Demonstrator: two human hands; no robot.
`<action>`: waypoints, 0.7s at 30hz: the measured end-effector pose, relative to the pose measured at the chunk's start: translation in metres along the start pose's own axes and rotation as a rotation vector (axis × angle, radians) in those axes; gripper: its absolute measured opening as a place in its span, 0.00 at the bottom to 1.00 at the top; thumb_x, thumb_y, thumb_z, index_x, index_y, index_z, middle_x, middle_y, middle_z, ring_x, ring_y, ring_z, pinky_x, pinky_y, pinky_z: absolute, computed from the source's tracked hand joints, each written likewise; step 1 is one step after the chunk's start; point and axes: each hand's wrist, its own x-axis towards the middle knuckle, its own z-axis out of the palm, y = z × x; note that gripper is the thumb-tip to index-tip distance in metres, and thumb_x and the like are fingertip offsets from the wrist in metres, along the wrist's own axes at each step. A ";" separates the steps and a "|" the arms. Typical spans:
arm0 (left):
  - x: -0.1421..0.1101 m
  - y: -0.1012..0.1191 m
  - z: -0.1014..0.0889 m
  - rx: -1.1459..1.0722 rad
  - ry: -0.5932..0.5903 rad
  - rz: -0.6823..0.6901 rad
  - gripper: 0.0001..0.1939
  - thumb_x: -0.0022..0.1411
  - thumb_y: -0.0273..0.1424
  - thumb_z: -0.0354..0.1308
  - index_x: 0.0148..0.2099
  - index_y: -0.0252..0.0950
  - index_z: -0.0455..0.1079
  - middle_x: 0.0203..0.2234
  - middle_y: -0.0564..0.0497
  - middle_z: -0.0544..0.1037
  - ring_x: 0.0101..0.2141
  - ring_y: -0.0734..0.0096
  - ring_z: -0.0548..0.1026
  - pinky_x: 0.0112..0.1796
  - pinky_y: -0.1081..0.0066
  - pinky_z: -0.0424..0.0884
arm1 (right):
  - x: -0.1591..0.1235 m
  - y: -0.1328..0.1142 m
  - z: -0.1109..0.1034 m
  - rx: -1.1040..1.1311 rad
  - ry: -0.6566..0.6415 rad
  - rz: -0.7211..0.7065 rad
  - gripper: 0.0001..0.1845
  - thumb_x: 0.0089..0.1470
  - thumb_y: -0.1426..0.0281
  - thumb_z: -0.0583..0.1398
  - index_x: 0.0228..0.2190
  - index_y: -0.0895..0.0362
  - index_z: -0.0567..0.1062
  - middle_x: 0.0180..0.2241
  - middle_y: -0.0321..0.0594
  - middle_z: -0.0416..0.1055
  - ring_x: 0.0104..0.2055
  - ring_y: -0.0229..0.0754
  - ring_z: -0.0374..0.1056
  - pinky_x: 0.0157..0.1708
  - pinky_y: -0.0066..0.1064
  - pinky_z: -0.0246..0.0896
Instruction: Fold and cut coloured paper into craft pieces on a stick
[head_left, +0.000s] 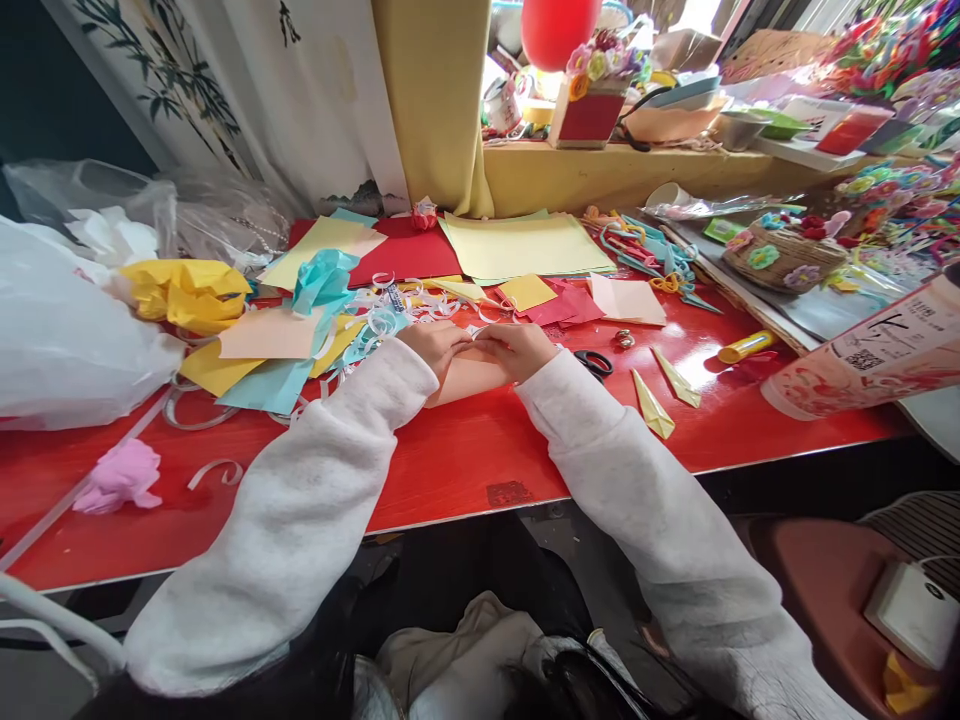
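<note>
A peach-coloured sheet of paper [469,377] is held between both hands at the middle of the red table. My left hand [433,350] pinches its far edge from the left. From the right, my right hand [523,350] grips the same edge, the fingertips of the two hands nearly meeting. Whether the paper is folded there is hidden by the fingers. Beyond the hands lie curled paper strips [382,318] and a yellow paper square [527,292]. Black-handled scissors [595,364] rest beside my right hand, partly covered by the sleeve. Two folded pale yellow paper points [653,405] lie further right.
Coloured sheets [529,248] lie at the back. A white plastic bag [67,330] and crumpled yellow paper [187,295] stand at left, with crumpled pink paper [120,477] nearer. On the right are a large patterned cup [870,350], a yellow tube [747,347] and a decorated basket [784,258].
</note>
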 end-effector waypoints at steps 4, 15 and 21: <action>-0.001 0.000 0.001 0.065 -0.001 0.003 0.12 0.57 0.31 0.44 0.36 0.35 0.69 0.31 0.49 0.74 0.33 0.74 0.71 0.35 0.75 0.65 | -0.001 -0.003 -0.001 -0.011 -0.010 0.004 0.13 0.51 0.70 0.50 0.32 0.62 0.73 0.31 0.43 0.72 0.32 0.38 0.66 0.32 0.26 0.56; -0.001 0.002 -0.002 0.050 -0.099 -0.096 0.12 0.56 0.33 0.45 0.37 0.36 0.68 0.33 0.50 0.73 0.34 0.73 0.70 0.36 0.74 0.64 | -0.001 -0.002 0.000 0.024 0.013 -0.050 0.10 0.48 0.69 0.54 0.29 0.61 0.72 0.27 0.40 0.71 0.28 0.35 0.64 0.30 0.25 0.56; 0.000 0.002 -0.002 0.033 -0.153 -0.078 0.12 0.56 0.33 0.45 0.35 0.34 0.68 0.31 0.49 0.73 0.33 0.73 0.70 0.34 0.73 0.64 | -0.001 -0.005 0.001 0.005 0.012 -0.019 0.09 0.47 0.72 0.54 0.28 0.62 0.72 0.26 0.40 0.71 0.27 0.34 0.63 0.28 0.23 0.54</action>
